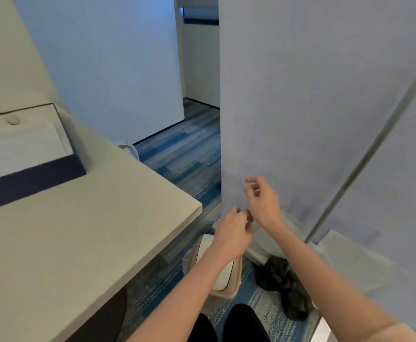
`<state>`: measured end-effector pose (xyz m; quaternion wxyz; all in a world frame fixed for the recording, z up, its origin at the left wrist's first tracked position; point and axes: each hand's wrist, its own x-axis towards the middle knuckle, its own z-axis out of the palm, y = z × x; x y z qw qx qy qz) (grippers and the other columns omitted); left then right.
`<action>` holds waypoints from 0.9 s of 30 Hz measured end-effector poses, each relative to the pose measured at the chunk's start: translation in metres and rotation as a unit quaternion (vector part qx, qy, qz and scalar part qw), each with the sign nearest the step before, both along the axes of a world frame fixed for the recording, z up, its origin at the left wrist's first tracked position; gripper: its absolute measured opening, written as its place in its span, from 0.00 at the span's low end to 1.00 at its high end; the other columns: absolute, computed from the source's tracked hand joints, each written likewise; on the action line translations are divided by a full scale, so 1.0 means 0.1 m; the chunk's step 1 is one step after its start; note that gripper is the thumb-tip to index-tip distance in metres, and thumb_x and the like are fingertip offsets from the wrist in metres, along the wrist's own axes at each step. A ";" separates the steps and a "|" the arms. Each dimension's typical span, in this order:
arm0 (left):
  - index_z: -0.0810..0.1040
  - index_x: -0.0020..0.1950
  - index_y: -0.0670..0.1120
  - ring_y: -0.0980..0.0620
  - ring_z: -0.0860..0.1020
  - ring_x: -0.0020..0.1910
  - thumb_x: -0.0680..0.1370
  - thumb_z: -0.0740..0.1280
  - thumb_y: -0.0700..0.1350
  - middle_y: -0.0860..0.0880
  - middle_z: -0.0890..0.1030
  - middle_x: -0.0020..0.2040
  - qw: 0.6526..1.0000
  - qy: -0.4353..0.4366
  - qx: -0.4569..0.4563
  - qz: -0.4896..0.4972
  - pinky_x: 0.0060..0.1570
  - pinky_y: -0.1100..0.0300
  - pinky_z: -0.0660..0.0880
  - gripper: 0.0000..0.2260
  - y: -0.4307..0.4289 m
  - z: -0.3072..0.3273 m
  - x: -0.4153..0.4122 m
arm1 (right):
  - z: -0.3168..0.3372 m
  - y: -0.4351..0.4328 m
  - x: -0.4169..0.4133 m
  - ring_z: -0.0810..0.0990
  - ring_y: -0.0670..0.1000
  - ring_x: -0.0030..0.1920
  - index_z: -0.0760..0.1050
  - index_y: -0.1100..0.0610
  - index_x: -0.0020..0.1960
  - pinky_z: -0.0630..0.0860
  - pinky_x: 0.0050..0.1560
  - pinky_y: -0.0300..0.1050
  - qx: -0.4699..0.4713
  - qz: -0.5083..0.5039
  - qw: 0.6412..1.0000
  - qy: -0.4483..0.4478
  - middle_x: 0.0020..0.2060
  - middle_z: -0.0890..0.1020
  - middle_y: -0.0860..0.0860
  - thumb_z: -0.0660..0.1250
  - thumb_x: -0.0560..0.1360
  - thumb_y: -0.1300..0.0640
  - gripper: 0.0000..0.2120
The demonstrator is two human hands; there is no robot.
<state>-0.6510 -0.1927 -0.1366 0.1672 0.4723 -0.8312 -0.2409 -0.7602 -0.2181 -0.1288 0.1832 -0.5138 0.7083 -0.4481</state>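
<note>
Film (234,191), thin and see-through, is held up in front of the pale partition (313,107), above the bin (225,276) on the carpet (184,154). Left hand (231,227) pinches its lower edge, the grip closed tight with fingertips curled on the film. Right hand (263,201) pinches the right edge higher up, thumb and forefinger closed on it, the other fingers loosely bent. The two hands are just beside each other. The bin stands between the worktop (91,230) and a black bag (283,280) lying on the carpet. A box (27,154) with a dark rim sits on the worktop, well apart from the hands.
</note>
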 end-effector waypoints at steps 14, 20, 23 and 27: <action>0.80 0.49 0.45 0.47 0.80 0.45 0.79 0.61 0.49 0.47 0.81 0.45 0.922 0.070 -0.230 0.303 0.52 0.50 0.75 0.11 1.26 1.94 2.69 | 1.84 0.94 2.47 0.75 0.46 0.49 0.77 0.57 0.57 0.67 0.43 0.31 -0.125 0.320 0.939 -0.025 0.51 0.79 0.49 0.60 0.80 0.54 0.11; 0.79 0.55 0.46 0.47 0.75 0.52 0.81 0.59 0.49 0.46 0.77 0.52 0.887 -0.005 -0.228 0.402 0.54 0.50 0.73 0.11 1.80 1.93 4.10 | 1.46 1.44 3.67 0.76 0.49 0.58 0.77 0.56 0.62 0.67 0.55 0.36 -0.057 0.479 0.876 0.031 0.57 0.78 0.51 0.59 0.81 0.57 0.13; 0.79 0.56 0.47 0.46 0.75 0.53 0.81 0.59 0.47 0.47 0.78 0.52 0.871 -0.027 -0.214 0.441 0.56 0.48 0.73 0.10 2.12 1.82 4.74 | 1.22 1.62 4.17 0.70 0.48 0.67 0.73 0.52 0.67 0.65 0.66 0.40 -0.019 0.549 0.830 0.094 0.66 0.73 0.48 0.56 0.82 0.56 0.16; 0.79 0.56 0.50 0.47 0.75 0.54 0.80 0.60 0.46 0.49 0.77 0.52 0.849 -0.043 -0.182 0.495 0.58 0.48 0.71 0.10 2.59 1.58 5.43 | 1.03 1.80 4.68 0.58 0.48 0.75 0.63 0.47 0.73 0.52 0.74 0.53 -0.009 0.596 0.768 0.233 0.75 0.62 0.45 0.50 0.83 0.49 0.20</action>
